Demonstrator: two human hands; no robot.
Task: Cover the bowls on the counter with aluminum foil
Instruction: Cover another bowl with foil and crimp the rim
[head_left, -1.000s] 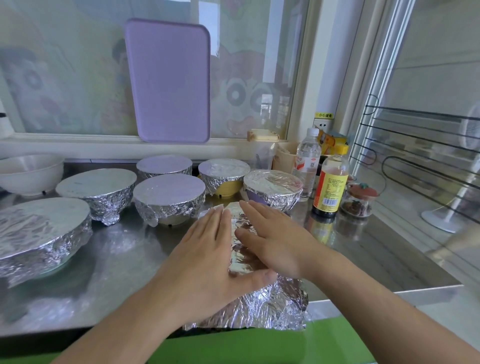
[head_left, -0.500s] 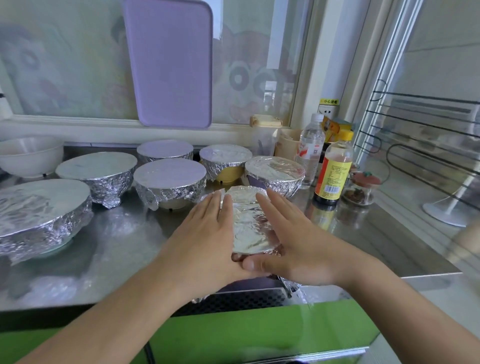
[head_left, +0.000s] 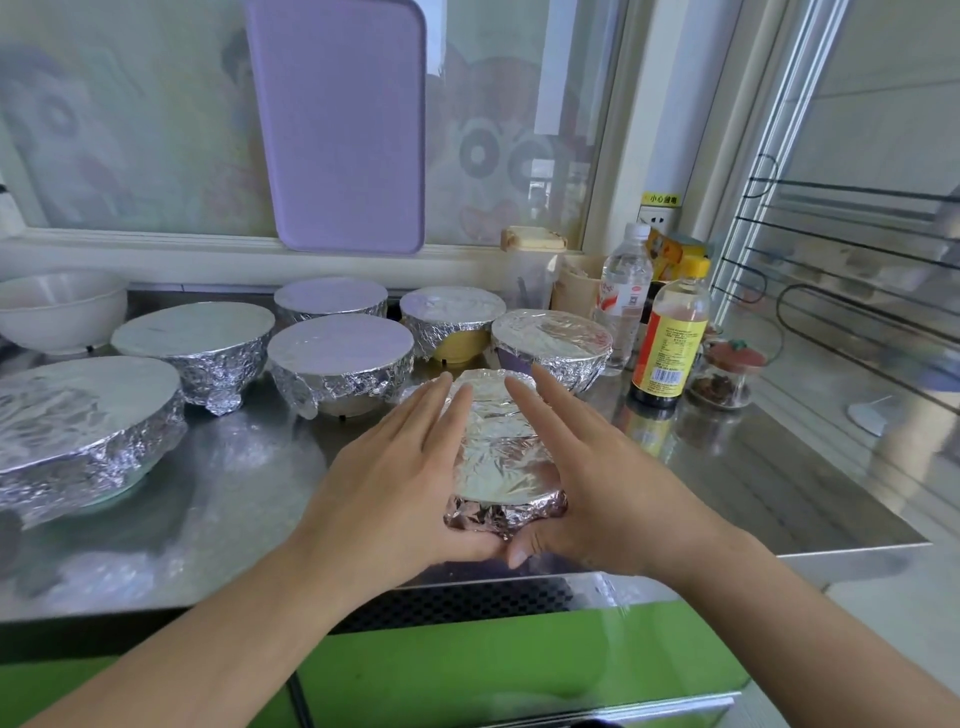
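A small bowl wrapped in aluminum foil (head_left: 496, 452) stands near the counter's front edge. My left hand (head_left: 395, 478) presses its left side with straight fingers, and my right hand (head_left: 587, 473) presses its right side the same way; both thumbs meet under the crumpled front rim. Behind stand several foil-covered bowls: a large one (head_left: 78, 415) at far left, one (head_left: 197, 338) beside it, one (head_left: 340, 358) in the middle, two at the back (head_left: 330, 299) (head_left: 452, 317), and one (head_left: 553, 343) to the right. A bare white bowl (head_left: 57, 312) sits at back left.
The steel counter (head_left: 753, 478) ends at a front edge just below my hands. At the right stand a water bottle (head_left: 623, 296), a dark sauce bottle (head_left: 672, 343) and a small jar (head_left: 727, 376). A purple board (head_left: 337, 124) leans on the window. A wire rack (head_left: 857, 291) is at far right.
The loose foil hanging in front has been folded under the bowl's rim. My hands slid from its top out to its sides, thumbs meeting at the front.
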